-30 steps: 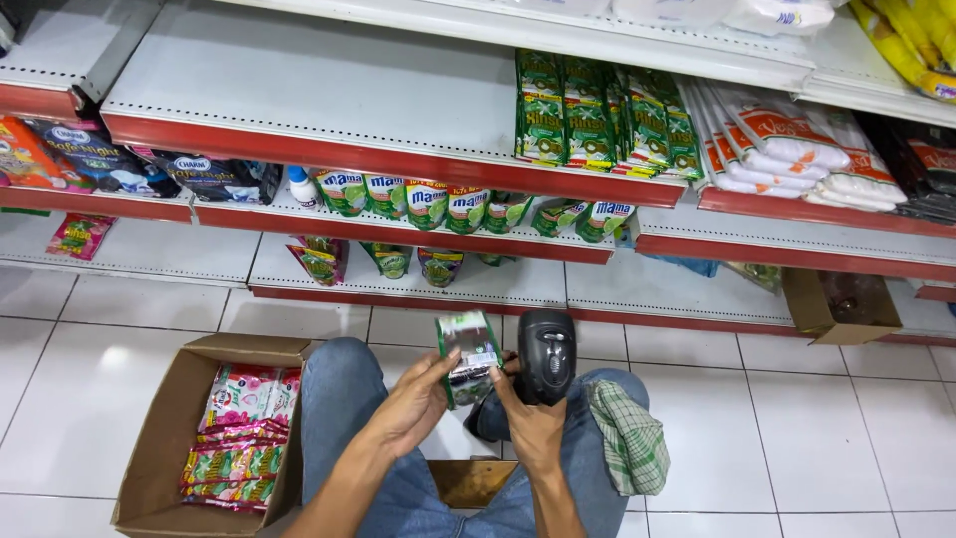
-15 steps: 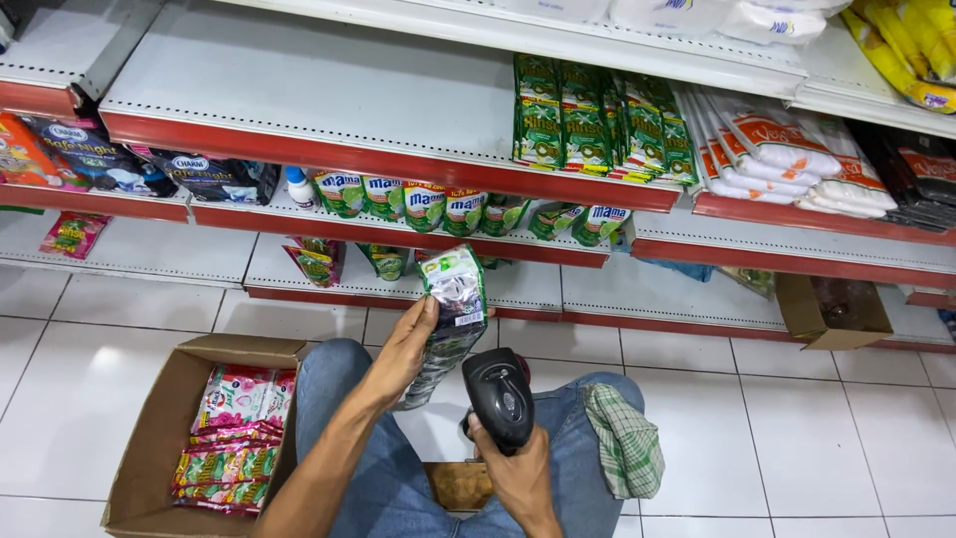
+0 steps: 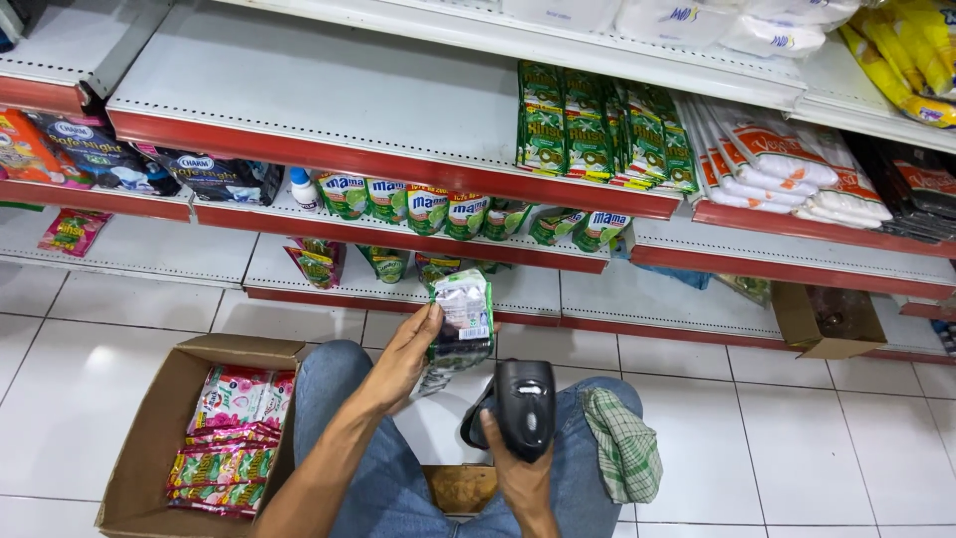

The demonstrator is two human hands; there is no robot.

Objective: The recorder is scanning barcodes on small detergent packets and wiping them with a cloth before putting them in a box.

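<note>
My left hand [image 3: 406, 351] holds a green and white refill pouch [image 3: 458, 321] upright above my knees, lifted towards the lower shelf [image 3: 319, 284]. My right hand [image 3: 510, 460] grips a black handheld barcode scanner [image 3: 522, 406] just below and to the right of the pouch, its head facing up. Both hands sit over my jeans-clad knees. A green checked cloth [image 3: 622, 445] lies on my right thigh.
An open cardboard box [image 3: 149, 438] with pink and green sachets [image 3: 231, 436] stands on the white tiled floor at my left. Red-edged shelves hold green pouches [image 3: 597, 130], white packets [image 3: 772, 164] and dark packs [image 3: 214, 177]. Another cardboard box [image 3: 822, 321] sits under the right-hand shelf.
My left hand has raised the pouch from beside the scanner up towards the lower shelf. My right hand has lowered the scanner slightly and turned it face up.
</note>
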